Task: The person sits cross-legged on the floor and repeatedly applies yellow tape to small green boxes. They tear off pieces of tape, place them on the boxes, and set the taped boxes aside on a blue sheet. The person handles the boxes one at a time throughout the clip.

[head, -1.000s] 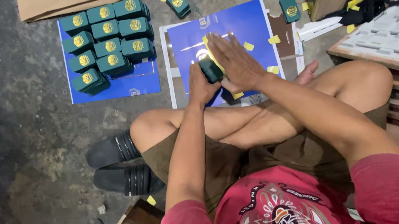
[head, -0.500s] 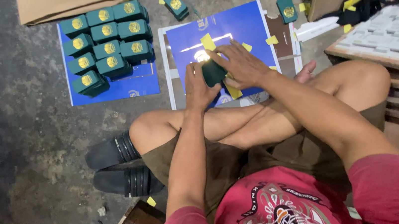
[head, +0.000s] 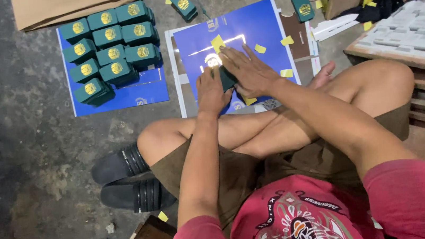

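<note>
- A small green box is held between the left hand and the right hand.
- Fingers are closed on it, above the blue sheet.

1. indoor scene in fairly dim, cool light, brighter toward the upper right of the concrete floor, which falls off to near black at its left edge.
2. a bright strip of glare crosses the glossy blue sheet near its middle, a reflection of a lamp overhead.
3. soft shadows lie just beneath the left hand and right hand.
4. focus is fairly sharp in the middle; the green boxes show crisp gold marks.
5. wide lens bends and stretches things at the edges; the red shirt at the bottom looks swollen and slightly soft.
</note>
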